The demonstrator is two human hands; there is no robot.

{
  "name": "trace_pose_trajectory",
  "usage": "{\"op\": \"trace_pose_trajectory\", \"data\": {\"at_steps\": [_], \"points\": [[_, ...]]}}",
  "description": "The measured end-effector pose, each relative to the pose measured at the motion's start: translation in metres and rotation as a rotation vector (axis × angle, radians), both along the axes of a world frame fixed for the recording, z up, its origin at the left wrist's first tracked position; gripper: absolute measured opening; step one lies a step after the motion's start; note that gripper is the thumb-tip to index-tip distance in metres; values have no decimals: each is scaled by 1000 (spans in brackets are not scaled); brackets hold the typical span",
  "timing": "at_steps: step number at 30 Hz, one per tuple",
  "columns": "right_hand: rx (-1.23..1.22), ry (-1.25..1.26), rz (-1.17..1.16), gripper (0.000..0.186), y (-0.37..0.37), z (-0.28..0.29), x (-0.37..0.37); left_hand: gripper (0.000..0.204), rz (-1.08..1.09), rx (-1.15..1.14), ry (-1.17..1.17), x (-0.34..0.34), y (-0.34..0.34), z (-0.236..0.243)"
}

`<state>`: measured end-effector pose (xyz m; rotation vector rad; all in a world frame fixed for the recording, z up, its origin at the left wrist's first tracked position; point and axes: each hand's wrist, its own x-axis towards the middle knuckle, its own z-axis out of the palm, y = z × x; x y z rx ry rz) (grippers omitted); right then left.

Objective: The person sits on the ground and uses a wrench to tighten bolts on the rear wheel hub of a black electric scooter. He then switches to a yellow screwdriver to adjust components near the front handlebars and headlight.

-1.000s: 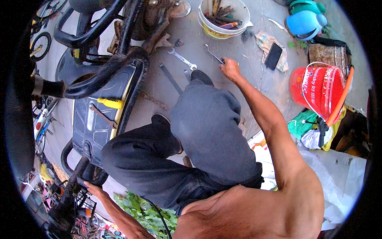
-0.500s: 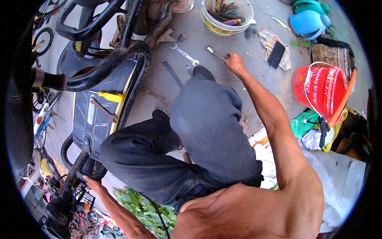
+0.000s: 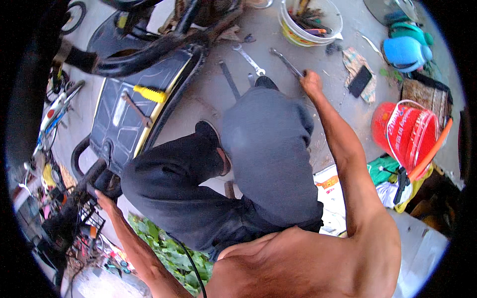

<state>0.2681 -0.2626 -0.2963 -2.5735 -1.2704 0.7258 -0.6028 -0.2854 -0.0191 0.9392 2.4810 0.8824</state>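
We see a slim grey metal tool (image 3: 287, 62) with a small rounded head, slanting forward and to the left over the grey floor (image 3: 325, 119). It lies between a silvery wrench (image 3: 249, 60) and a patterned cloth (image 3: 354, 60); we cannot tell whether it touches the floor. Our right hand (image 3: 311, 83) is closed around its near end, the right arm reaching forward past our right knee with the elbow slightly bent. Our left hand (image 3: 103, 200) is low at our left, against a black bar (image 3: 92, 174); its fingers are partly hidden, so we cannot tell how far they curl.
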Motion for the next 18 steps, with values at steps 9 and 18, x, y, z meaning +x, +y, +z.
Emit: {"op": "trace_pose_trajectory", "data": {"at_steps": [9, 18], "points": [[132, 334, -10, 37, -16, 17, -18, 70, -46, 86, -7, 24, 4, 0], [519, 551, -2, 32, 17, 251, -91, 66, -124, 44, 232, 39, -8, -6]]}}
